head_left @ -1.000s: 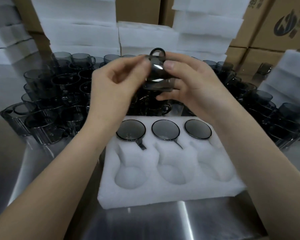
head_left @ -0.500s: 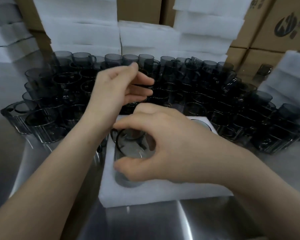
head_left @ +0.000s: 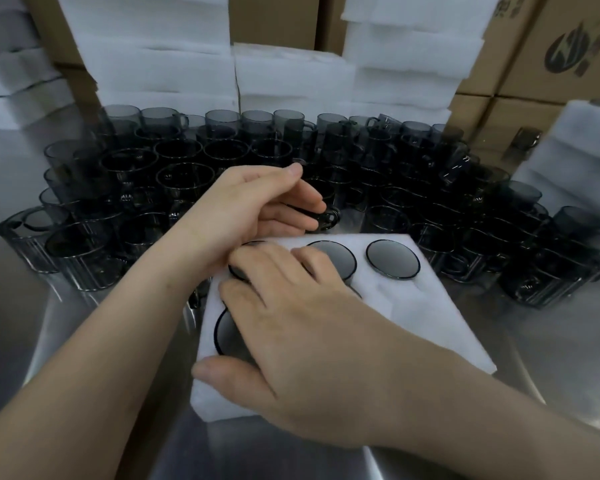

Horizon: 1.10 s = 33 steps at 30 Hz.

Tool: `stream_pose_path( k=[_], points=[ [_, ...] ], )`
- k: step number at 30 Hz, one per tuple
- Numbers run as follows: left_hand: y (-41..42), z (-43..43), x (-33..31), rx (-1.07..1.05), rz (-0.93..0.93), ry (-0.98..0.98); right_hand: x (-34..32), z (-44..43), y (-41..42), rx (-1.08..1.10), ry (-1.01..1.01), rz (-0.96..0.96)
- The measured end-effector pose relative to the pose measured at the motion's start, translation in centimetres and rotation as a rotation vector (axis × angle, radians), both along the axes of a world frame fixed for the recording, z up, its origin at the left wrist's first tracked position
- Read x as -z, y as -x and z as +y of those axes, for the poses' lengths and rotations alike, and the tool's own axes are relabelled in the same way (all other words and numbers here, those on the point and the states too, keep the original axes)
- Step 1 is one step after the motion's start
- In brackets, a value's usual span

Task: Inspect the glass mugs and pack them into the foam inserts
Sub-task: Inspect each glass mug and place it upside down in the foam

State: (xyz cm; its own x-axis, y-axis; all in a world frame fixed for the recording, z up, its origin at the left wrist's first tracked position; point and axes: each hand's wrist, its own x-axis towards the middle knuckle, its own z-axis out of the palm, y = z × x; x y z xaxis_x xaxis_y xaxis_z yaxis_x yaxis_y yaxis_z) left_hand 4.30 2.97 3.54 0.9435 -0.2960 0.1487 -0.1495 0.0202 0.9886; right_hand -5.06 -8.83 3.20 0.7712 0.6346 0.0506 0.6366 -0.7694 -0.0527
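Over foam insert [head_left: 430, 323], right hand [head_left: 309, 341] splays flat; left hand [head_left: 250, 206] grips mug [head_left: 328, 216].

Bare table [head_left: 264, 455] lies open in front of the insert [head_left: 440, 334] and at far left. Loose mugs [head_left: 465, 209] crowd an arc behind it and along both sides, backed by foam stacks [head_left: 291, 74] and boxes [head_left: 551, 46]. The right grip [head_left: 309, 358] covers the insert's left and middle; its near right part is bare foam.
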Motion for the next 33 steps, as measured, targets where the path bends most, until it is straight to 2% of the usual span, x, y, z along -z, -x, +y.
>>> stream_pose_path(
  k=[3,10,12,15,17,18,21,23,25,33],
  points=[
    [-0.2,0.2,0.0,0.003,0.011,0.004,0.7,-0.6,0.6,-0.051,-0.052,0.056],
    [-0.3,0.3,-0.1,-0.036,0.053,0.091,-1.1,-1.3,-1.1,-0.124,-0.032,0.242],
    [-0.2,0.1,-0.2,-0.079,0.036,0.105,-3.1,-2.4,-2.7,-0.110,-0.215,0.220],
    [-0.2,-0.4,0.0,-0.209,-0.028,0.089,-6.1,-4.9,-6.2,0.113,-0.641,0.182],
    [-0.3,-0.7,0.2,-0.286,-0.118,-0.024,-6.8,-6.2,-9.6,0.273,-0.863,0.122],
    [-0.2,-0.8,0.4,-0.301,-0.179,-0.119,-6.7,-6.4,-11.5,0.315,-0.898,0.085],
    [0.2,-1.3,0.8,-0.279,-0.343,-0.412,-5.8,-5.5,-15.6,0.307,-0.740,0.095],
    [0.5,-1.5,0.8,-0.269,-0.401,-0.500,-5.1,-4.2,-17.3,0.267,-0.579,0.138],
    [0.5,-1.6,0.8,-0.268,-0.430,-0.528,-4.3,-2.9,-18.4,0.242,-0.491,0.145],
    [0.5,-1.6,0.8,-0.263,-0.435,-0.548,-3.6,-1.9,-20.1,0.224,-0.488,0.137]
  ],
)
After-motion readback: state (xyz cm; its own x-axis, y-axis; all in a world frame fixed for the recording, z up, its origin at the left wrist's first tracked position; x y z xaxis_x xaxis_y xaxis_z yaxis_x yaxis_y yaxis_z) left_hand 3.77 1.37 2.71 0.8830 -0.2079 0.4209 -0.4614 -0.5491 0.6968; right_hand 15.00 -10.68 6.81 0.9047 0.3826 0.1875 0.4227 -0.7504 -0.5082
